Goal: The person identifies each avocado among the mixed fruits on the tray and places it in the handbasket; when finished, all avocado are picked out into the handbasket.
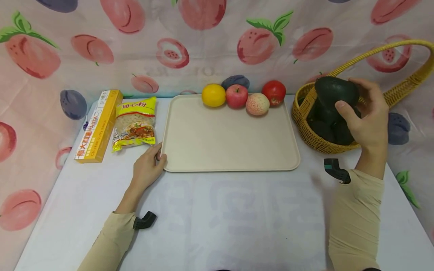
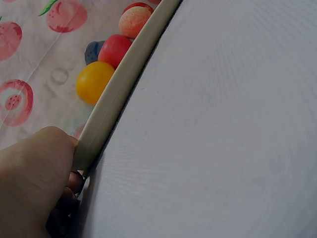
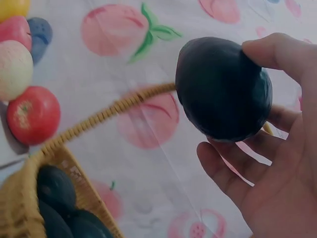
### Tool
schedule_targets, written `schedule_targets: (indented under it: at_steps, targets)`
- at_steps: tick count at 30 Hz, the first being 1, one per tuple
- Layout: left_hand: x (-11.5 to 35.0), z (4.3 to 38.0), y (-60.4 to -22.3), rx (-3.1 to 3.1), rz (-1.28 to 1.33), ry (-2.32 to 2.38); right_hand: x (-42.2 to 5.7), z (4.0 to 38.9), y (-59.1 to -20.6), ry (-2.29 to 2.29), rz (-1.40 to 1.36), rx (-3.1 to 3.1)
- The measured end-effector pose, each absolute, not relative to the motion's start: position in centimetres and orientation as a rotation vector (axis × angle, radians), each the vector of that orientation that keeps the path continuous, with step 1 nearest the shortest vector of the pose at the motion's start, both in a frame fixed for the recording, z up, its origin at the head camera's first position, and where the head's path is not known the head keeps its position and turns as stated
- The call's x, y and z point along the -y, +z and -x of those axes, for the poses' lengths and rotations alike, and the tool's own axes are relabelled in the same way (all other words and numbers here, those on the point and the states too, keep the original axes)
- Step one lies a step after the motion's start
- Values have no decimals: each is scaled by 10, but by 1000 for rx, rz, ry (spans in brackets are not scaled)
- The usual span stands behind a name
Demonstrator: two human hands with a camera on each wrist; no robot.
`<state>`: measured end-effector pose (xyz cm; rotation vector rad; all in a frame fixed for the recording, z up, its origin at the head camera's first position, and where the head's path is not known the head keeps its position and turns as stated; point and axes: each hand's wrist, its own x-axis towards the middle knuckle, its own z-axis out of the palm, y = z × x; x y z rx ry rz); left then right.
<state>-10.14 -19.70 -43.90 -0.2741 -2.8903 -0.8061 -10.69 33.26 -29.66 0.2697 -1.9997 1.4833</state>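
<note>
My right hand (image 1: 367,113) grips a dark green avocado (image 1: 336,92) over the wicker basket (image 1: 300,116), thumb on one side and fingers on the other. In the right wrist view the avocado (image 3: 223,89) shows whole, above the basket's handle. More dark avocados (image 3: 57,188) lie inside the basket. My left hand (image 1: 148,167) holds the beige tray (image 1: 230,143) at its near left corner. In the left wrist view the thumb side of the hand (image 2: 37,173) lies against the tray's rim (image 2: 119,89), with fingertips showing below it.
Along the tray's far edge sit a yellow lemon (image 1: 213,95), a red apple (image 1: 237,96), a speckled peach (image 1: 257,104) and a tomato (image 1: 273,93). Left of the tray lie a pasta bag (image 1: 135,124) and a yellow pasta box (image 1: 99,126). The basket's tall handle (image 1: 379,49) arches up.
</note>
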Motion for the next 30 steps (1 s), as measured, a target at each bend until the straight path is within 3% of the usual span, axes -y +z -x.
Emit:
schedule_targets:
  at_steps: [8,19,30]
  targets:
    - [197,101,-439,2882,271,-806,-352,103,-297,1614,-260,1819]
    - [196,100,-438,2876,274,-812,-376,95,-299,1272,330,2097]
    - [197,101,-438,2870,273,-817,-396,98,-318,1164,676,2250]
